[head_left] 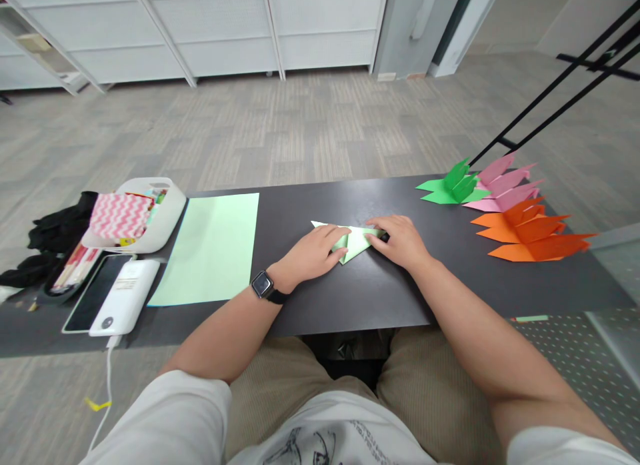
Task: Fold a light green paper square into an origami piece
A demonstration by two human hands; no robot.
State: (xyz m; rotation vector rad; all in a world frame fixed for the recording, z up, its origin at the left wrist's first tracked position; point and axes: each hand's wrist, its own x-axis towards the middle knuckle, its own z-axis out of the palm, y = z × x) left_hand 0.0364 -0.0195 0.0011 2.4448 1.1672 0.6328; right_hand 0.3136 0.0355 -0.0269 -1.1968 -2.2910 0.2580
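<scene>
A small piece of pale green folded paper [356,243] lies on the dark table in front of me, roughly triangular with its point toward me. My left hand [316,253] rests over its left part, fingers curled on the paper and thumb at its lower edge. A white tip of the paper sticks out past these fingers. At the right corner, my right hand [399,241] grips the paper between thumb and bent fingers. A small dark spot shows by the right thumb; I cannot make out what it is. The fingers hide parts of the folds.
Light green sheets [213,248] lie to the left. Beyond them are a white basket [170,215], a white power bank [125,298] with a cable, a phone [90,298] and black cloth [60,225]. Green [450,187], pink [505,185] and orange [535,233] paper cranes stand at right.
</scene>
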